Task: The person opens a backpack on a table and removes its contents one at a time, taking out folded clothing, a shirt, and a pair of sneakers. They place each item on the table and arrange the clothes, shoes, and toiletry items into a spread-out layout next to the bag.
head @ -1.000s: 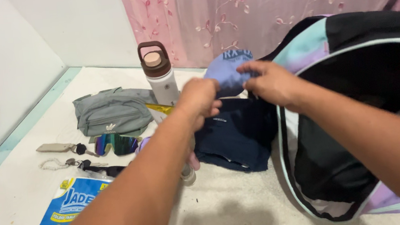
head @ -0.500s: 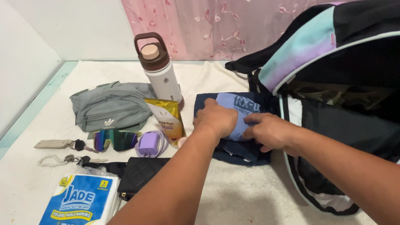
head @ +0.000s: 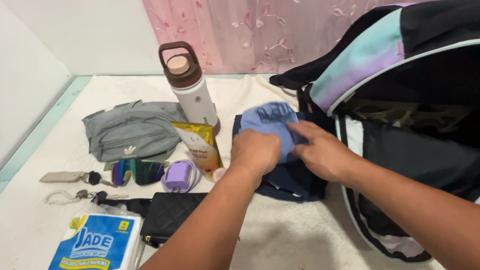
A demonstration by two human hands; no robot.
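Observation:
Both my hands rest on a folded light-blue garment (head: 271, 120) with dark print. It lies on top of a folded navy garment (head: 294, 179) on the white surface. My left hand (head: 255, 153) presses the blue cloth's left part, fingers curled over it. My right hand (head: 323, 153) holds its right edge, next to the open backpack (head: 419, 112), which is black with pastel blue and purple panels.
Left of the clothes stand a white bottle with a brown lid (head: 190, 87), a yellow snack pouch (head: 199, 148), a grey waist bag (head: 131, 131), sunglasses (head: 135, 171), a purple case (head: 178, 176), keys (head: 80, 180), a black wallet (head: 168, 215) and a napkin pack (head: 90, 258). A pink curtain (head: 298, 12) hangs behind.
My hands have lowered the light-blue garment from the air onto the navy garment and now press on it. The view has tilted slightly.

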